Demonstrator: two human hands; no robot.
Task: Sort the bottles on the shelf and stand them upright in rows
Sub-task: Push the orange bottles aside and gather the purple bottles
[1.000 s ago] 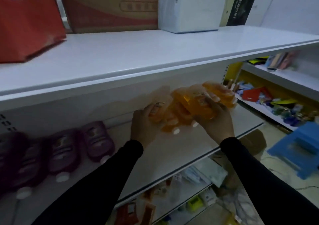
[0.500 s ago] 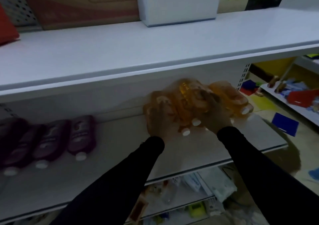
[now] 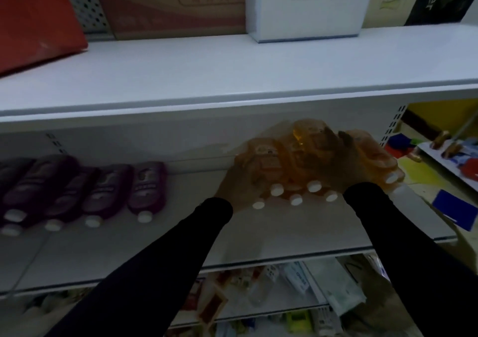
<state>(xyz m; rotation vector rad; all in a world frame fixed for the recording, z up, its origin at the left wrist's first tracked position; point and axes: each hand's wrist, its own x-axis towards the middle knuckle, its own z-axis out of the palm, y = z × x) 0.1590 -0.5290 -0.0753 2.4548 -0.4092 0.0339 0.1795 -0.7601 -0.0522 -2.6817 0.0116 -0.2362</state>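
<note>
Head view: your left hand (image 3: 234, 184) and right hand (image 3: 338, 171) bracket a cluster of orange bottles (image 3: 305, 155) at the right end of the middle shelf (image 3: 232, 236).
Left hand: fingers curl loosely round the left side of the cluster, cupping it; blur hides how firm the grip is.
Right hand: lies over the right side, fingers spread across the bottles, pressing more than gripping.
Change: a second ago you held the orange bottles lifted and bunched; now they are down on the shelf, lying with white caps toward you.
Meaning: the group is gathered in one place but not upright, so standing them up remains.
Purple bottles (image 3: 103, 192): well apart to the left on the same shelf, lying side by side, caps toward you, also to be stood.
Upper shelf (image 3: 232, 78): boxes only.
</note>
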